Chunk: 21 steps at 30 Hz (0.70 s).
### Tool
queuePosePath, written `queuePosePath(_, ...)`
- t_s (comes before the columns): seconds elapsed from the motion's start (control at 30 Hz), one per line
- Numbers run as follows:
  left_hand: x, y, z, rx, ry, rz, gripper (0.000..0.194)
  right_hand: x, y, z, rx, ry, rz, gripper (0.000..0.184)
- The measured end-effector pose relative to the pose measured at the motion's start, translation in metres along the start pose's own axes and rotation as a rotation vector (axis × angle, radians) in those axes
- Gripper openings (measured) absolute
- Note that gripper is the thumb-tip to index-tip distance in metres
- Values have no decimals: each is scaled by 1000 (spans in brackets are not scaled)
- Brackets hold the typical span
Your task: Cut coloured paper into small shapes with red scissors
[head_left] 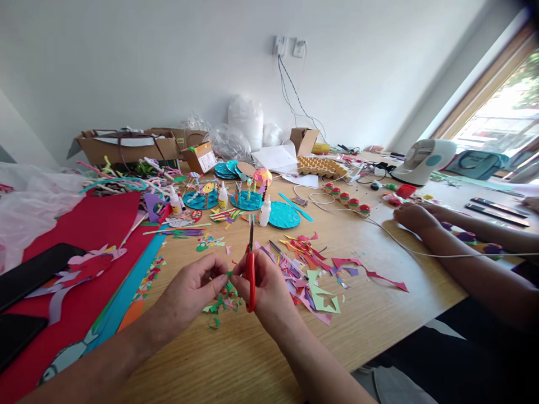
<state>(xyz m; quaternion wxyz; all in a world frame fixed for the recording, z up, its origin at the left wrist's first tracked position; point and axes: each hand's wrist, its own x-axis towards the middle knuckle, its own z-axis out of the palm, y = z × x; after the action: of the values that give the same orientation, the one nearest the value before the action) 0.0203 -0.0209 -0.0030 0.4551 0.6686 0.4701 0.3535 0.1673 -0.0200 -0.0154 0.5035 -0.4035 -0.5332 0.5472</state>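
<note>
My left hand is closed in a pinch on a small piece of green paper. Red-handled scissors sit in my right hand, blades pointing up and away from me. The thumb and fingertip of that hand also meet at the green paper, close to my left fingertips. Beneath both hands lie small green paper scraps. To the right is a heap of purple, pink and red paper cuttings, with a light green sheet with cut-out edges beside it.
White glue bottles stand before blue painted discs. Red and blue paper sheets cover the left side. A white cable crosses the right, near another person's arms. A small fan stands behind.
</note>
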Motion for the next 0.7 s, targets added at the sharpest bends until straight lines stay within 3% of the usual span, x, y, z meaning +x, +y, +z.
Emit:
queuePosePath(0.23,2,0,-6,107,-69,-16,11,-1,-3,-5,-232,-23,-84,12)
queuePosePath(0.5,0,0,0,-37,-67,2,13,-3,0,-1,-215,19,-92,14)
queuePosePath(0.7,-1,8,-6,-158,-2,-68,13,-19,-2,-13,-543,-102,-120,18)
